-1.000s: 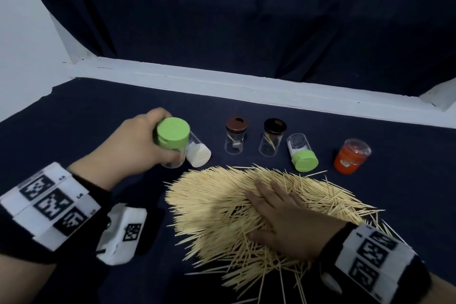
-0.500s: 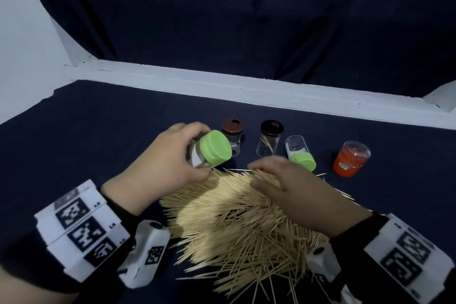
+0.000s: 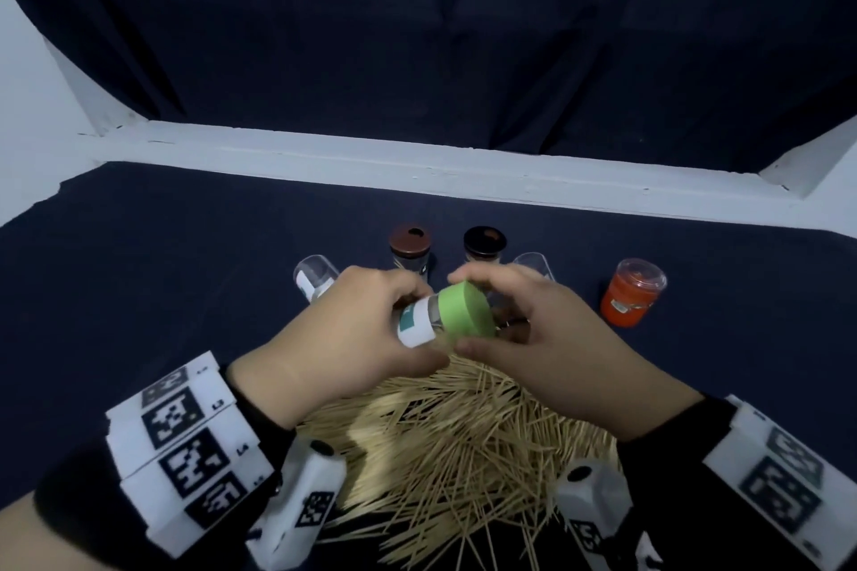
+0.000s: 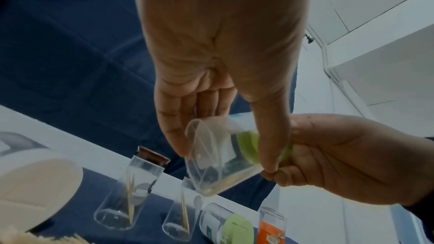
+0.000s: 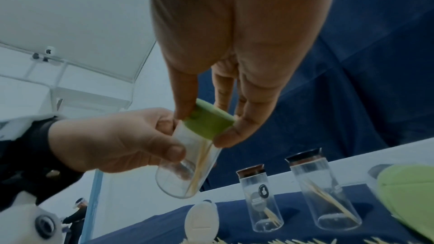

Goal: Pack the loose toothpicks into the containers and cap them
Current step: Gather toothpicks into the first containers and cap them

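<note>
Head view: left hand (image 3: 343,338) grips jar (image 3: 417,324), right hand (image 3: 552,334) pinches its green cap (image 3: 466,310).

A dark blue cloth (image 3: 139,274) covers the surface. Behind it runs a white ledge (image 3: 417,172), and above the ledge hangs a dark curtain (image 3: 417,37).

head view looks down; both wrist views look up, sharing the jar (image 4: 218,157).
</note>
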